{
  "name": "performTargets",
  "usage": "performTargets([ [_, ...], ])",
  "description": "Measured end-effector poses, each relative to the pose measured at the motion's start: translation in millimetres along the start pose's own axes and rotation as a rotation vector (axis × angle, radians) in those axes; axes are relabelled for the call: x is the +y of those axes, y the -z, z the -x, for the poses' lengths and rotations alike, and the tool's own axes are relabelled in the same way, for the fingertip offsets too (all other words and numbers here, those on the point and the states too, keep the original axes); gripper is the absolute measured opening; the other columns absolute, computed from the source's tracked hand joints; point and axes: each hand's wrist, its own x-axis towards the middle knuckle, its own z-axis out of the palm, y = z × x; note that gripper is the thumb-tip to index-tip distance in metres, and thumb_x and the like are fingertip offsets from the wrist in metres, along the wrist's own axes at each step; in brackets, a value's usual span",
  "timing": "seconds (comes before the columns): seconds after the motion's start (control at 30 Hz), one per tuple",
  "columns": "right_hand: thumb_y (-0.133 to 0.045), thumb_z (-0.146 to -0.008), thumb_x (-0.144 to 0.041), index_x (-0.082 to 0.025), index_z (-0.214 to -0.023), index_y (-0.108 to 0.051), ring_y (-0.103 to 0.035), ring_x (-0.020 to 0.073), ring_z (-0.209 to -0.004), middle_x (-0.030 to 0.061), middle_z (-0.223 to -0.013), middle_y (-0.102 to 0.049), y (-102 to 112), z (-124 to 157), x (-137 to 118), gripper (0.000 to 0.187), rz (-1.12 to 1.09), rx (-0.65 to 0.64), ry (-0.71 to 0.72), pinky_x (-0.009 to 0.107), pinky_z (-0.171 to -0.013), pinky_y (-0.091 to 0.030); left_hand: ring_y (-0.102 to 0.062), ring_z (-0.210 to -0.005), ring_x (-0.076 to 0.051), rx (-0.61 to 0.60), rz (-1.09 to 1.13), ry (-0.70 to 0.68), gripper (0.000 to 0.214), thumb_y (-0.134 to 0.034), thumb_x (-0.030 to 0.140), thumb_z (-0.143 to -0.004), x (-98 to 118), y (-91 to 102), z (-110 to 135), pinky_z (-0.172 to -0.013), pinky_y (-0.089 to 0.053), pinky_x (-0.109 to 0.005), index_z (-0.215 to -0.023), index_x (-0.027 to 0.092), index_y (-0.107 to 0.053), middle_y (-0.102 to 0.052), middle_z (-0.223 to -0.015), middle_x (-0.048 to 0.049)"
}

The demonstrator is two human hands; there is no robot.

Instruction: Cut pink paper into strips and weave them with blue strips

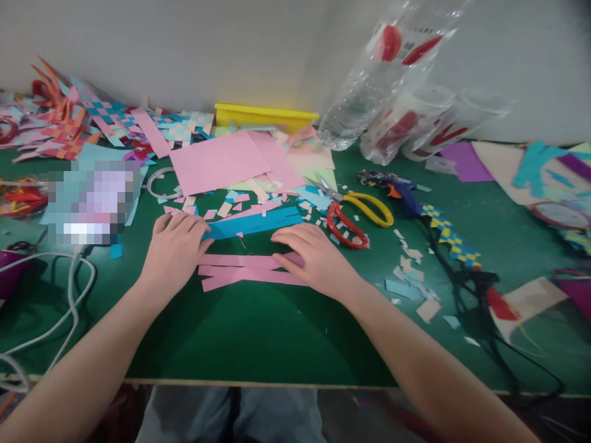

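Blue paper strips (253,223) lie side by side on the green table. My left hand (178,252) rests at their left end, fingers bent and thumb apart from them. Below the blue ones, several pink paper strips (240,271) are spread out, some crossing. My right hand (318,258) is over the right end of the pink strips, its fingers and thumb apart and partly covering them. Its fingertips are just below the right end of the blue strips. Scissors (353,212) with red and yellow handles lie open to the right of my right hand.
Pink sheets (221,161) lie behind, before a yellow tray (265,115). A plastic bottle (373,80) and wrapped cups (409,117) stand at the wall. A glue gun (406,195), its black cord and paper scraps (409,271) are right; a blurred phone (99,200) with white cable is left.
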Motion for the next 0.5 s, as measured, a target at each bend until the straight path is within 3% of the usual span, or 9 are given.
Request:
performTargets([
  [0.13,-0.051,-0.094,-0.030,-0.021,-0.113,-0.062,-0.064,0.0267,-0.107,0.0104,-0.115,-0.070,-2,1,1,0.023,0.001,0.052,0.003,0.050,-0.094,-0.049,-0.062,-0.097,-0.029,0.030,0.034,0.032,0.012,-0.054,0.028,-0.093,-1,0.4,0,-0.094,-0.037,-0.046,-0.089,0.023,-0.064,-0.072,-0.095,-0.0069],
  [0.23,-0.050,-0.094,-0.029,-0.023,-0.122,-0.057,-0.061,0.0269,-0.115,0.0109,-0.122,-0.067,-2,1,-1,0.029,0.024,0.167,-0.015,0.049,-0.098,-0.048,-0.064,-0.082,-0.024,0.068,0.091,0.035,0.015,-0.055,0.027,-0.092,3,3.2,-2,-0.092,-0.037,-0.044,-0.079,0.024,-0.061,-0.071,-0.080,-0.0025],
  [0.37,-0.059,-0.090,-0.036,-0.026,-0.129,-0.054,-0.055,0.0289,-0.126,0.0105,-0.133,-0.063,2,1,-8,0.040,0.136,0.299,-0.040,0.052,-0.109,-0.038,-0.064,-0.072,-0.021,0.074,0.244,-0.042,0.016,-0.056,0.027,-0.091,15,10.3,-6,-0.096,-0.036,-0.044,-0.076,0.026,-0.063,-0.072,-0.077,0.0000],
  [0.43,-0.059,-0.091,-0.035,-0.025,-0.121,-0.060,-0.060,0.0268,-0.119,0.0089,-0.125,-0.068,4,2,-10,0.032,0.140,0.271,-0.017,0.051,-0.110,-0.036,-0.065,-0.072,-0.019,0.050,0.328,-0.077,0.015,-0.057,0.026,-0.091,21,13.5,-7,-0.096,-0.036,-0.043,-0.078,0.026,-0.065,-0.073,-0.078,0.0015],
  [0.5,-0.056,-0.094,-0.032,-0.025,-0.104,-0.068,-0.068,0.0228,-0.097,0.0056,-0.101,-0.076,7,2,-11,0.017,0.086,0.198,-0.011,0.050,-0.106,-0.039,-0.065,-0.072,-0.017,0.027,0.406,-0.082,0.014,-0.060,0.026,-0.090,23,16.0,-7,-0.098,-0.036,-0.043,-0.078,0.027,-0.066,-0.073,-0.078,0.0025],
])
